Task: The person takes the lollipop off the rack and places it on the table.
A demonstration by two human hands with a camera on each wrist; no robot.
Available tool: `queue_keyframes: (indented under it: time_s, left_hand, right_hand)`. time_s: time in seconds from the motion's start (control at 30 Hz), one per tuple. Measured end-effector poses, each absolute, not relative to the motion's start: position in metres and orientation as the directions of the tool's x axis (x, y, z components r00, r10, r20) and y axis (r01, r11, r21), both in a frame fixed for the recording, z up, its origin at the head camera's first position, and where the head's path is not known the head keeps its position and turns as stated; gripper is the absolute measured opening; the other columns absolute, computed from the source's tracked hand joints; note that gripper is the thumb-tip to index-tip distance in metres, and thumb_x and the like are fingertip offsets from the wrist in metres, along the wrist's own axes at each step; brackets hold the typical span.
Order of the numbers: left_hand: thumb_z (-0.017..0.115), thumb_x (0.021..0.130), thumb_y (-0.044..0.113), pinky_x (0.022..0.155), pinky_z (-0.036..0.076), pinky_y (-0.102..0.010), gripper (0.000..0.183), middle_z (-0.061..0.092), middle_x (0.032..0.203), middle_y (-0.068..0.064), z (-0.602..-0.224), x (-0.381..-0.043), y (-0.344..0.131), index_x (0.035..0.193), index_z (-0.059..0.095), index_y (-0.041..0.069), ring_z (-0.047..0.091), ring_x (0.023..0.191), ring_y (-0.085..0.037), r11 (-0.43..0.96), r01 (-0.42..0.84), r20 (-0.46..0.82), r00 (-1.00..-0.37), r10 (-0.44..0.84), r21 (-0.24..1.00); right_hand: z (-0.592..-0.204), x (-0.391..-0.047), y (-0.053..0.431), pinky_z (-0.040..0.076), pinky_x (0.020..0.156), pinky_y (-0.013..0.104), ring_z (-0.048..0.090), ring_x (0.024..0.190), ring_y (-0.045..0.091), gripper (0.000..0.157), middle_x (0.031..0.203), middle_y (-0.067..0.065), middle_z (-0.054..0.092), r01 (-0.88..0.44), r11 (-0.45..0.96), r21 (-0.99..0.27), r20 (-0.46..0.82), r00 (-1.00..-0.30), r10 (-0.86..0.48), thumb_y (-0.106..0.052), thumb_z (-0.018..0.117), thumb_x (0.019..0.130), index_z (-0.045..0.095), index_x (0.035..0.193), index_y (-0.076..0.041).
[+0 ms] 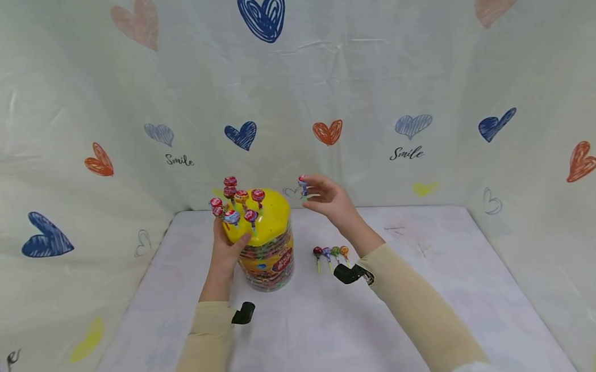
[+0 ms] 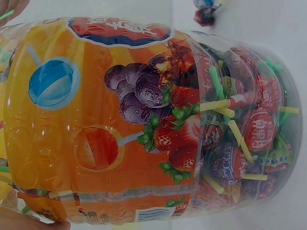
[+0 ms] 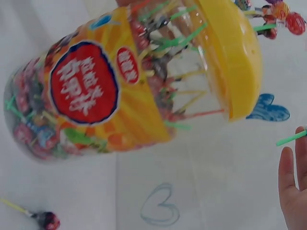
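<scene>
To the right of a clear candy jar (image 1: 268,267) and its yellow lid (image 1: 275,214), a lollipop (image 1: 303,187) with a green stick is pinched in the fingertips of the right hand (image 1: 331,200), apart from the lid. Several wrapped lollipops (image 1: 241,197) stick up from the yellow lid. The candy jar stands upright, filled with wrapped sweets, its label (image 2: 91,105) printed with grapes and strawberries. The left hand (image 1: 225,250) grips it at the lid's left side, well apart from the right hand. Four loose lollipops (image 1: 326,252) lie in a row on the white table (image 1: 436,263), near the right sleeve (image 1: 413,304). Behind hangs a pale curtain (image 1: 364,91) patterned with hearts and "Smile".
</scene>
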State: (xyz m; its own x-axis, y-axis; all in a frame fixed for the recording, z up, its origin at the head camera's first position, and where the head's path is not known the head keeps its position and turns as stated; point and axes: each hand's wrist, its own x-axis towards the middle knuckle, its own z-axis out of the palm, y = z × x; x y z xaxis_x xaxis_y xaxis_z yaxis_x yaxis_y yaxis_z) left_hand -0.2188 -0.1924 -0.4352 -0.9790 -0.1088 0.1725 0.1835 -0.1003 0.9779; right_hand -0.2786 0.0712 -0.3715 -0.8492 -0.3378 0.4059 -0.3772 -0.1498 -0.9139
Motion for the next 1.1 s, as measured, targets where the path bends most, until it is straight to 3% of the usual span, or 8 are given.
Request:
queue_keyframes:
  time_s: [0.23, 0.53, 0.8, 1.1]
  left_hand:
    - [0.069, 0.092, 0.027, 0.118, 0.014, -0.038, 0.086, 0.029, 0.154, -0.004, -0.435, -0.219, -0.194, 0.154, 0.009, 0.024, 0.027, 0.14, -0.02, -0.08, 0.152, 0.141, -0.982, -0.123, 0.985]
    - [0.068, 0.093, 0.022, 0.118, 0.012, -0.041, 0.086, 0.026, 0.156, -0.004, -0.433, -0.219, -0.193, 0.155, 0.008, 0.025, 0.023, 0.142, -0.022, -0.078, 0.131, 0.119, -0.984, -0.133, 0.988]
    - [0.069, 0.092, 0.022, 0.118, 0.015, -0.04, 0.085, 0.028, 0.155, -0.005, -0.433, -0.219, -0.191, 0.154, 0.01, 0.025, 0.027, 0.14, -0.022, -0.097, 0.147, 0.134, -0.983, -0.128, 0.984]
    - [0.068, 0.093, 0.02, 0.117, 0.018, -0.038, 0.084, 0.029, 0.154, -0.004, -0.434, -0.22, -0.192, 0.154, 0.01, 0.024, 0.029, 0.139, -0.021, -0.099, 0.144, 0.131, -0.983, -0.126, 0.985]
  right_hand:
    - [-0.39, -0.278, 0.098, 0.049, 0.094, 0.032, 0.053, 0.115, 0.029, 0.047, 0.132, 0.008, 0.056, -0.339, -0.1, -0.935, 0.353, -0.885, -0.303, 0.006, 0.068, 0.087, 0.057, 0.132, -0.004]
    - [-0.43, -0.278, 0.131, 0.052, 0.091, 0.03, 0.055, 0.113, 0.027, 0.047, 0.133, 0.011, 0.055, -0.265, -0.077, -0.961, 0.275, -0.919, -0.283, 0.009, 0.066, 0.087, 0.055, 0.133, 0.002]
    - [-0.465, -0.27, 0.155, 0.053, 0.088, 0.03, 0.054, 0.115, 0.033, 0.047, 0.13, 0.017, 0.054, -0.147, -0.012, -0.989, 0.145, -0.956, -0.253, 0.006, 0.067, 0.088, 0.055, 0.133, 0.0]
    - [-0.5, -0.269, 0.171, 0.054, 0.085, 0.028, 0.059, 0.105, 0.028, 0.049, 0.126, 0.016, 0.056, -0.063, 0.105, -0.992, 0.039, -0.975, -0.218, 0.007, 0.066, 0.088, 0.056, 0.134, -0.006]
